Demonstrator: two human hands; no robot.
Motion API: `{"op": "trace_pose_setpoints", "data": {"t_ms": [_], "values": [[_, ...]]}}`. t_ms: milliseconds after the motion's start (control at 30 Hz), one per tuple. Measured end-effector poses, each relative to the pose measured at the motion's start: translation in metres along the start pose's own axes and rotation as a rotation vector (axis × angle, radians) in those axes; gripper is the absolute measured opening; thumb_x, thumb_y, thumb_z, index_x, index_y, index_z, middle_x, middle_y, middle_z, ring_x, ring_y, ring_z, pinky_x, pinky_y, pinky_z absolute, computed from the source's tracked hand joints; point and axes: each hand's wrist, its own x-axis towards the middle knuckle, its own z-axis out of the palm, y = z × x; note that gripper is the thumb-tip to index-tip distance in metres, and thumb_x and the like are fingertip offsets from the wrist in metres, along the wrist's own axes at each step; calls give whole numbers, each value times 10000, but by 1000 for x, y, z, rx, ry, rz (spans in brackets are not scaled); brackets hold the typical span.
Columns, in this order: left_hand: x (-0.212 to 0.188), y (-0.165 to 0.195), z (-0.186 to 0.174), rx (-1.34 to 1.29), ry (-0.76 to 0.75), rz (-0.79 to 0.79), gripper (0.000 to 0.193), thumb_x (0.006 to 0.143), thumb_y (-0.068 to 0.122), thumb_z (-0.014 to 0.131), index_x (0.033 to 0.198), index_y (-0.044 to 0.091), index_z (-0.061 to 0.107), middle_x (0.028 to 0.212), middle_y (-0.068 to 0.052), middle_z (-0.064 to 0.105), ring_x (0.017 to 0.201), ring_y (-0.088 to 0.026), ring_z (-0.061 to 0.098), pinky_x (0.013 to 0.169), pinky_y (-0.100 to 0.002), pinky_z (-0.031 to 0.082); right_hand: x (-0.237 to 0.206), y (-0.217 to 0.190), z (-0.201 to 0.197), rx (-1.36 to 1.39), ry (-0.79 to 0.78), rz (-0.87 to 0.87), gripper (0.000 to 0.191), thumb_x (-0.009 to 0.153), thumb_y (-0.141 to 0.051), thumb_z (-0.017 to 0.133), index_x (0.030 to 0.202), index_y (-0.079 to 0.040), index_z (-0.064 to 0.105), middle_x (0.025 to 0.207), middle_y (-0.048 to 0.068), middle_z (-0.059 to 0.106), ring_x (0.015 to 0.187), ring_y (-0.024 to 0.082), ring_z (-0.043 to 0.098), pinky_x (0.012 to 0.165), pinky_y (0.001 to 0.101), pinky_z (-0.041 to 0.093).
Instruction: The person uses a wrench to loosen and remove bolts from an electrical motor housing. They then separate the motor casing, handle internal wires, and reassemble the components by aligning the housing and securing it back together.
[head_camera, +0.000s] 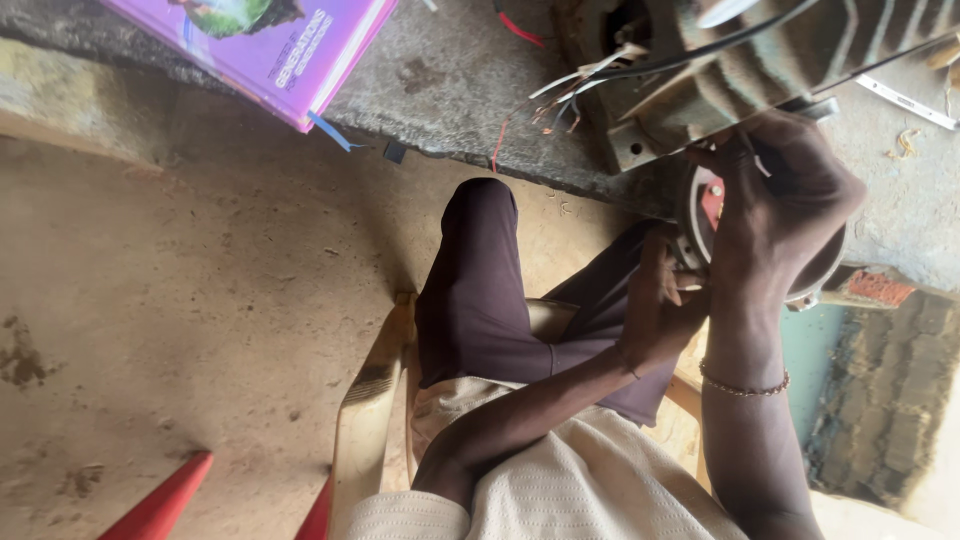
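Note:
A grimy ribbed electric motor (760, 60) lies on the concrete ledge (450, 70) at the upper right, with loose wires (570, 95) sticking out of its side. Its round end cover (705, 200) hangs over the ledge's edge. My right hand (780, 195) grips that end cover from the front, a thin bracelet on the wrist. Just below it, my left hand (655, 300) presses against the cover's lower rim, fingers curled. What sits between the fingers is hidden. I am seated on a pale plastic chair (370, 400), knees in dark trousers.
A purple book (270, 45) lies on the ledge at the upper left. Two red chair legs (165, 500) show at the bottom left on the dirt floor (200, 300). A metal strip (905, 100) rests on the ledge at the far right.

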Motion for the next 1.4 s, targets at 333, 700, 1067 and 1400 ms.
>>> {"op": "trace_pose_setpoints", "data": {"t_ms": [333, 700, 1067, 1400], "values": [[-4, -4, 9, 441, -24, -143, 578, 941, -44, 716, 1429, -1, 408, 1255, -156, 623, 1163, -179, 653, 970, -296, 565, -9, -24, -22, -104, -41, 78, 140, 1068, 89, 697, 1190, 35, 740, 1121, 79, 704, 970, 116, 709, 846, 239, 640], [-55, -163, -54, 1475, 219, -317, 496, 968, -14, 693, 1393, 7, 439, 1228, -137, 632, 1134, -168, 653, 949, -288, 563, -3, 35, -121, -47, -64, 115, 265, 984, 17, 752, 1211, -80, 658, 950, 98, 611, 891, 244, 663, 765, 346, 554], [-52, -196, -2, 2354, 663, -133, 415, 994, 17, 670, 1358, 15, 470, 1201, -117, 640, 1105, -157, 653, 928, -280, 560, -5, 83, -149, 175, -240, 149, 508, 931, 7, 689, 1409, -116, 567, 1233, 115, 598, 967, 336, 622, 829, 471, 545], [-45, -185, 10, 2470, 719, -79, 343, 1018, 45, 649, 1325, 23, 499, 1176, -100, 648, 1078, -147, 654, 909, -272, 557, 2, 99, -145, 193, -200, 140, 485, 964, 26, 678, 1415, -124, 583, 1272, 79, 682, 951, 281, 710, 816, 380, 587]]}}
